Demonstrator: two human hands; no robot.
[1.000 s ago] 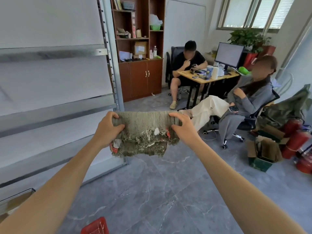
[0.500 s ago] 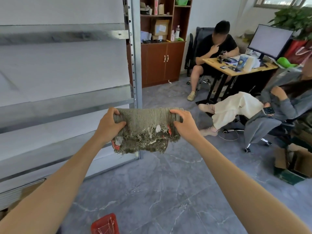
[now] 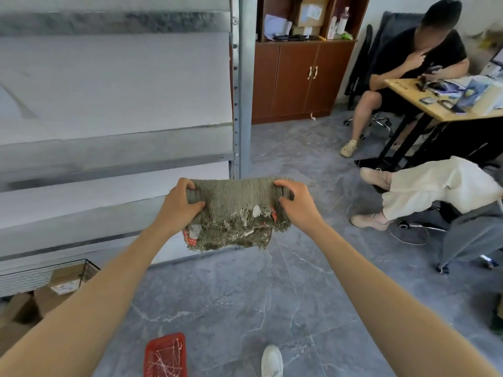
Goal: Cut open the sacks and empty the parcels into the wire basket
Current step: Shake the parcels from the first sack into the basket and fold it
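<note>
The left hand (image 3: pixel 178 206) and right hand (image 3: pixel 298 205) each curl a grip round 1 end of the folded sack (image 3: pixel 236 200), held in air between them; the wire basket (image 3: pixel 87 268) sits low, left of the grip; a slackened grip would likely let the frayed folds unroll or drop.

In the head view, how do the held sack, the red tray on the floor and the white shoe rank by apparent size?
1. sack, held up nearer the camera, which may enlarge it.
2. red tray, cut by the frame edge.
3. white shoe, also cut off.
</note>
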